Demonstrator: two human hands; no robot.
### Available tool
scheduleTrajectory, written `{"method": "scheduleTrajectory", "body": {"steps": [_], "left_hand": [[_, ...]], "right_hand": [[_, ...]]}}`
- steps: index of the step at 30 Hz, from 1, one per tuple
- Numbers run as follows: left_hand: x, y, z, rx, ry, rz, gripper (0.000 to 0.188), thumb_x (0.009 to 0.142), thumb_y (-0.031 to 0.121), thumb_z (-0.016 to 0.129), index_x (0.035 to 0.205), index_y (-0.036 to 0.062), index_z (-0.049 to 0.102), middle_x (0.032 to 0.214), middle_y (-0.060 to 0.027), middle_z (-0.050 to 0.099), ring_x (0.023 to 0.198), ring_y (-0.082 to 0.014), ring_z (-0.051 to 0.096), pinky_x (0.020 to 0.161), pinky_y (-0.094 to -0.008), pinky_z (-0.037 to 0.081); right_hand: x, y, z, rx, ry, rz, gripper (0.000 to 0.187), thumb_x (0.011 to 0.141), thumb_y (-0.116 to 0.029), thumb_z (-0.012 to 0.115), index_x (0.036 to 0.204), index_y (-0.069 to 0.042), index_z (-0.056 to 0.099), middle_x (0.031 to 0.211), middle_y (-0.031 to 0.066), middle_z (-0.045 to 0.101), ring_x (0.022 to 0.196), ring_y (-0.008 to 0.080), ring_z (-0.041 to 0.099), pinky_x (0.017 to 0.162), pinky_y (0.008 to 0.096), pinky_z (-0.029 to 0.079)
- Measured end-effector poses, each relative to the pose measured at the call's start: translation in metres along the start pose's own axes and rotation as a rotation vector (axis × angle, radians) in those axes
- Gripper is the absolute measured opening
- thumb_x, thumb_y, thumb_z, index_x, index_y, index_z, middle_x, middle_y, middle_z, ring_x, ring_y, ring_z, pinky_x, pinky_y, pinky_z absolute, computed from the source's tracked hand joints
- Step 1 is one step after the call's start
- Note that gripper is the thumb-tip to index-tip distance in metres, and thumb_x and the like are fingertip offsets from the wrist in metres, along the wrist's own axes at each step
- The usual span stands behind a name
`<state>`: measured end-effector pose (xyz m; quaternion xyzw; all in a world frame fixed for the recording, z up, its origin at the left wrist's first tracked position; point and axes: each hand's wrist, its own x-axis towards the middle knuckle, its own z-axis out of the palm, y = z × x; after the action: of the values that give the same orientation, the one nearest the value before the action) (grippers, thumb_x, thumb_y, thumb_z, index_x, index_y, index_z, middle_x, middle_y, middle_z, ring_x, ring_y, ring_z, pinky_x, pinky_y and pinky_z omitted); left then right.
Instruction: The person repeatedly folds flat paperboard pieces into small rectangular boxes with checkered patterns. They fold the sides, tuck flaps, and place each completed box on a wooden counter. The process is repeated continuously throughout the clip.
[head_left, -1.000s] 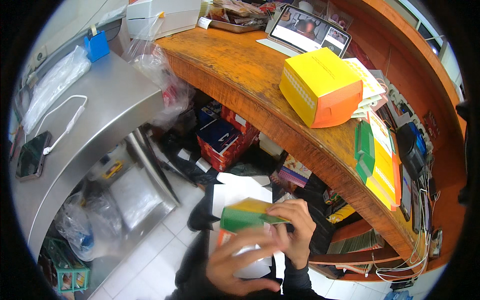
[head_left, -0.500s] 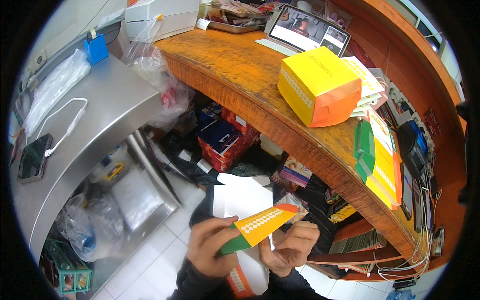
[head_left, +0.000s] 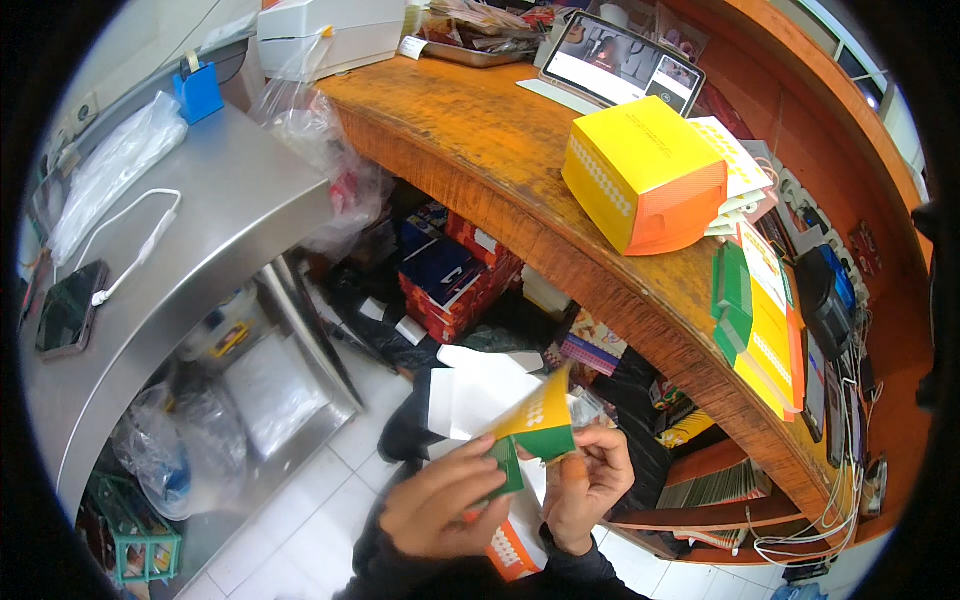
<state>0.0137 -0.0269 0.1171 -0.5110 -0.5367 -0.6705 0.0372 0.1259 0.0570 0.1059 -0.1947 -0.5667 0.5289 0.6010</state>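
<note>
Carton blank (head_left: pixel 500 410) between both hands (head_left: pixel 515 495)

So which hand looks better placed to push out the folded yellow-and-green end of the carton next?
Probably the right hand: its fingertips already pinch the carton blank just under the yellow-and-green fold. The left hand grips the blank lower down, over the green panel, and seems to be steadying it.
</note>
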Motion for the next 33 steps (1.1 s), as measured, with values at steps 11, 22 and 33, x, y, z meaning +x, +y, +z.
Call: {"method": "scheduleTrajectory", "body": {"steps": [11, 22, 33], "left_hand": [[-0.006, -0.007, 0.001, -0.167, 0.038, -0.301, 0.012, 0.082, 0.004, 0.072, 0.091, -0.0044, 0.068, 0.09, -0.0179, 0.064, 0.095, -0.0381, 0.068, 0.087, -0.0435, 0.055], [0.001, -0.004, -0.009, -0.114, -0.181, -0.08, 0.021, 0.069, 0.0, 0.08, 0.088, -0.0017, 0.071, 0.091, -0.0196, 0.069, 0.094, -0.0345, 0.069, 0.088, -0.0429, 0.055], [0.005, -0.01, -0.019, 0.402, 0.134, -0.108, 0.022, 0.067, 0.002, 0.082, 0.071, 0.001, 0.061, 0.08, -0.0165, 0.071, 0.073, -0.0217, 0.071, 0.072, -0.0311, 0.055]], "right_hand": [[-0.006, 0.005, 0.004, -0.258, -0.247, -0.242, 0.02, 0.069, -0.003, 0.072, 0.088, 0.002, 0.068, 0.09, 0.0145, 0.071, 0.083, 0.019, 0.069, 0.08, 0.0314, 0.052], [0.008, -0.009, -0.017, -0.337, -0.366, -0.011, 0.028, 0.068, -0.001, 0.077, 0.096, 0.002, 0.072, 0.097, 0.0139, 0.072, 0.088, 0.021, 0.07, 0.08, 0.0306, 0.053], [0.008, -0.017, -0.001, -0.5, -0.253, -0.561, 0.029, 0.067, -0.003, 0.077, 0.094, -0.005, 0.068, 0.094, 0.0113, 0.064, 0.085, 0.0217, 0.062, 0.081, 0.0347, 0.05]]}}
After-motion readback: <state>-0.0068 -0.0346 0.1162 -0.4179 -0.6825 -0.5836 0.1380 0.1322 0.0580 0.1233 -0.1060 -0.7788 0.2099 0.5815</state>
